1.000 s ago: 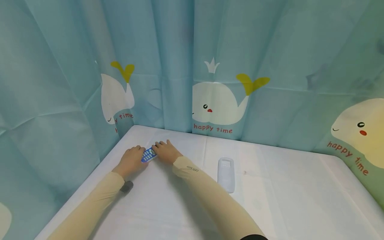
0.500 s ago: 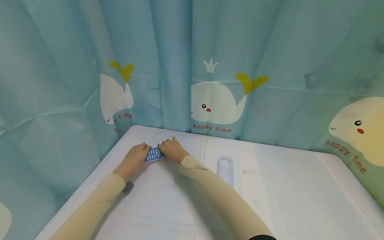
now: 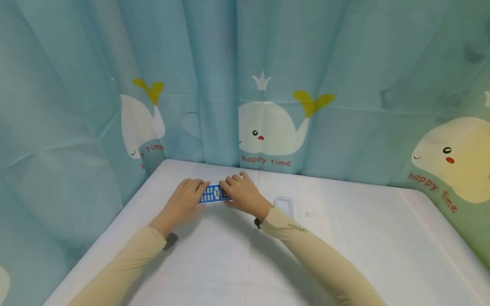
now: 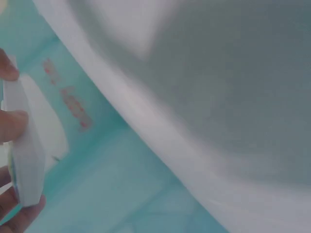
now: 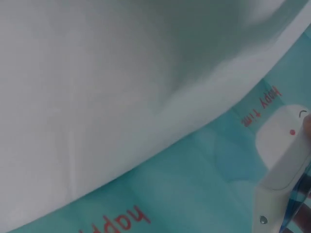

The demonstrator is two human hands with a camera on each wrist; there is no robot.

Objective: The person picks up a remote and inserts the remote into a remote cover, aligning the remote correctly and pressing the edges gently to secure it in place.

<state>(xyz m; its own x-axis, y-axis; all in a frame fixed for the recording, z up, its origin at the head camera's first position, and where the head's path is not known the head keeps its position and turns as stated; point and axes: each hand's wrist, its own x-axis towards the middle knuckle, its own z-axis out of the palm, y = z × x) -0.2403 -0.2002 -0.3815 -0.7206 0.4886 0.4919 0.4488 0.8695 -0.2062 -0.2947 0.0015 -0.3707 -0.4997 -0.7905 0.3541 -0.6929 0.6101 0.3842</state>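
Observation:
A small blue remote with pale buttons is held between both hands just above the white table, near its far left corner. My left hand grips its left end and my right hand grips its right end. In the left wrist view the remote's white side shows edge-on between fingertips. The right wrist view catches the remote's white end at the lower right. A white remote lies flat on the table just right of my right wrist, partly hidden by it.
Teal curtains printed with white whales hang close behind the table and along its left side. The white cloth stretches wide to the right and towards me.
Both hands have carried the blue remote to the right and turned it more level. My right forearm now covers part of the white remote.

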